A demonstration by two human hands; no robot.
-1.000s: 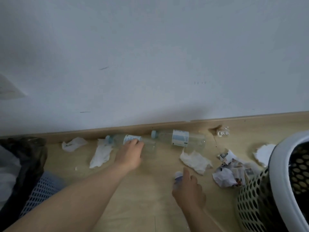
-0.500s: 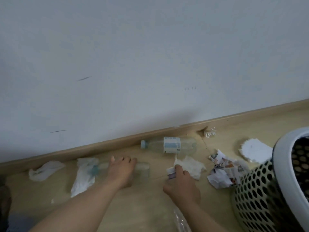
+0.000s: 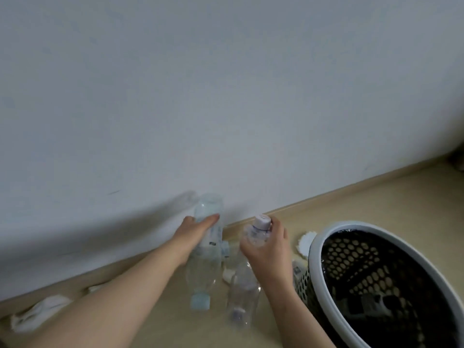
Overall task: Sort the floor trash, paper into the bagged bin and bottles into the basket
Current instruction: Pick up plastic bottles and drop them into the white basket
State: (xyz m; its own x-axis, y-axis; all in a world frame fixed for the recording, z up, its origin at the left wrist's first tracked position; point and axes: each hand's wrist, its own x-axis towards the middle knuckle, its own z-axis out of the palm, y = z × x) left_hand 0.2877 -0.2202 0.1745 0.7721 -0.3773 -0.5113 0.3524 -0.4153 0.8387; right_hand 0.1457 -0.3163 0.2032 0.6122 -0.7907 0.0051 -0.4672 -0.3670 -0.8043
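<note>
L hand (image 3: 197, 231) grips blue-cap bottle (image 3: 206, 272), long axis approx. vertical, cap down, left of basket (image 3: 351, 224). R hand (image 3: 270, 244) clenches white-cap bottle (image 3: 261, 221) just beside basket rim. R is nearer, so I'd drop that one first.

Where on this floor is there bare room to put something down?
The widest bare floor lies between the baseboard and the basket's far rim. A smaller patch lies at the bottom, beside the left forearm. It is crowded round the left hand and right hand: bottles and paper scraps lie beside the basket. Crumpled paper lies far left.
</note>
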